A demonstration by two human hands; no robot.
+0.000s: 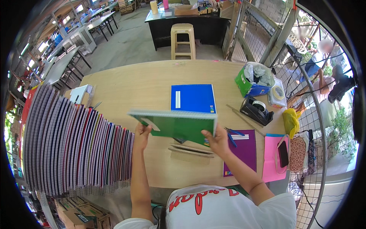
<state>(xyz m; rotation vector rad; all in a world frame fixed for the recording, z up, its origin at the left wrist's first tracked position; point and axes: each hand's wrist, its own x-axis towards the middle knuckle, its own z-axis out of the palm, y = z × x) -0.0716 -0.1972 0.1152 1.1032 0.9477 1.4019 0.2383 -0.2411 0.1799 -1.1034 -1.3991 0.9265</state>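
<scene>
A green spiral notebook (179, 129) is held up over the table, tilted, its bound edge on the far side. My left hand (142, 133) grips its left end, and my right hand (216, 139) pinches its right end with the thumb on the cover. Beyond it a blue notebook (193, 97) lies flat. Under my right forearm rests a purple notebook (244, 150), with blue-handled pliers (232, 136) at its far left corner. Below the green notebook sits a small stack of brown card pieces (190, 150), partly hidden. A long row of spiral notebooks (76, 145) stands packed upright at my left.
On the right are a black tape dispenser (256, 110), a loose wire coil (246, 120), a box stuffed with plastic (254, 79), a yellow cloth (291, 121) and a pink folder (273, 158) with a phone (283, 154). A wire mesh fence (316, 152) borders that side. Cardboard boxes (82, 213) sit lower left.
</scene>
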